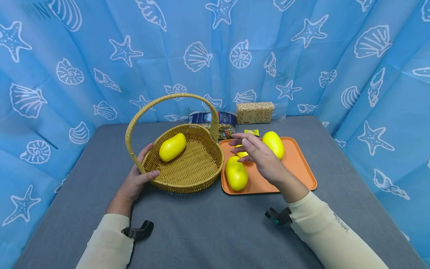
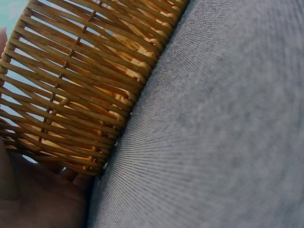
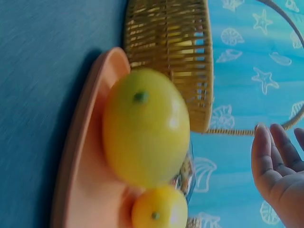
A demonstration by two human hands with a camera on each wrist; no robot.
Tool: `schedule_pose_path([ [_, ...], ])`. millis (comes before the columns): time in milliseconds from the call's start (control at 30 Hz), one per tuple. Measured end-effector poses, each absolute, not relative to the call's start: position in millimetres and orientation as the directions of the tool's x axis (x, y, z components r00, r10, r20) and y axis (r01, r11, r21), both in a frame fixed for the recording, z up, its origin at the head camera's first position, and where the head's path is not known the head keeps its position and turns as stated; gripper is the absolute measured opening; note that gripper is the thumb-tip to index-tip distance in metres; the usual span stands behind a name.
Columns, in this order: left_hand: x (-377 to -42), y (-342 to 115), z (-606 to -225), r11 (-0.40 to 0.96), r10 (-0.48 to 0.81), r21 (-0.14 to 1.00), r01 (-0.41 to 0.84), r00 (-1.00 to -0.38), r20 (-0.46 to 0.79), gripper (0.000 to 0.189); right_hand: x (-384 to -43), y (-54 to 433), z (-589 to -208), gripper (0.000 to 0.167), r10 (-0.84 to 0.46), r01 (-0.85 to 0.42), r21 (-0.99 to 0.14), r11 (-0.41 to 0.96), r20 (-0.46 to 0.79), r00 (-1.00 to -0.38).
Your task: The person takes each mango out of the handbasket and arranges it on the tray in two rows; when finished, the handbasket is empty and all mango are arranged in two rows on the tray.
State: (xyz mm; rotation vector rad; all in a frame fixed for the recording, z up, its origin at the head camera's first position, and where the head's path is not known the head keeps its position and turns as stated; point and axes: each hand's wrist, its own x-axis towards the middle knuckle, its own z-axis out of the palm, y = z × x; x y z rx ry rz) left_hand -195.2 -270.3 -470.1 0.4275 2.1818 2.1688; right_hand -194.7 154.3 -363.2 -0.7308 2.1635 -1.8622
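- The blue curtain [image 1: 215,74], printed with white shells and starfish, hung behind everything.
- The flat grey cloth-covered surface [image 1: 201,228] bore all the things.
- The golden-brown woven wicker basket [image 1: 198,160], with a tall arched handle, stood left of centre. Its right wall and that arch stood in the way between its inside and the tray; any fruit crossing over needed to clear the rim.
- The orange rectangular tray [image 1: 297,164] with rounded corners lay just beside the basket; whether the two touched could not be told.
- The left hand [image 1: 136,183] steadied the basket, fingers clamped on its left wall, thumb over the rim.
- The right hand [image 1: 263,158] hung over the tray, fingers slightly bent, parted and holding nothing. The step in hand seemed to be handling fruit at the tray; the next move probably called for lowering these fingers and closing them round one.
- A dark blue packet [image 1: 211,118] with a clear window lay behind the basket, partly hidden.
- A rectangular block of pale grains [image 1: 258,113] stood beyond the tray.
- Smooth oblong yellow fruits: one lay in the basket [image 1: 173,147], three on the tray, at its near left [image 1: 236,173], its far side [image 1: 273,145], and partly behind the right fingers [image 1: 242,154].
- A small yellow wrapped piece [image 1: 251,132] lay just past the tray's far edge.
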Motion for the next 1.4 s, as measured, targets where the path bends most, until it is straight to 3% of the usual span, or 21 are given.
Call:
schedule_pose_path([
  [367,-196.9,-274.8,-471.7,-0.148,0.288,0.969,0.195,-0.929,0.231,0.113,-203.7,105.9,-358.8,0.057,-0.500,-0.233,-0.973,0.008,0.197,-0.843],
  [867,-198.1,-275.0,-469.4,-0.121,0.302,0.977,0.177,-0.931,0.206,0.116,-227.1,52.1,-367.7,0.061,-0.453,-0.184,-0.981,-0.060,0.191,-0.871],
  [1067,-197.2,-275.0,-469.1,-0.114,0.295,0.977,0.178,-0.933,0.205,0.115,-239.0,34.2,-378.6,0.061,-0.451,-0.179,-0.984,0.018,0.152,-0.880],
  [1400,-196.7,-275.4,-469.1,-0.115,0.297,0.978,0.175,-0.933,0.202,0.113,-258.0,5.3,-396.2,0.076,-0.462,-0.212,-0.949,0.231,0.085,-0.883],
])
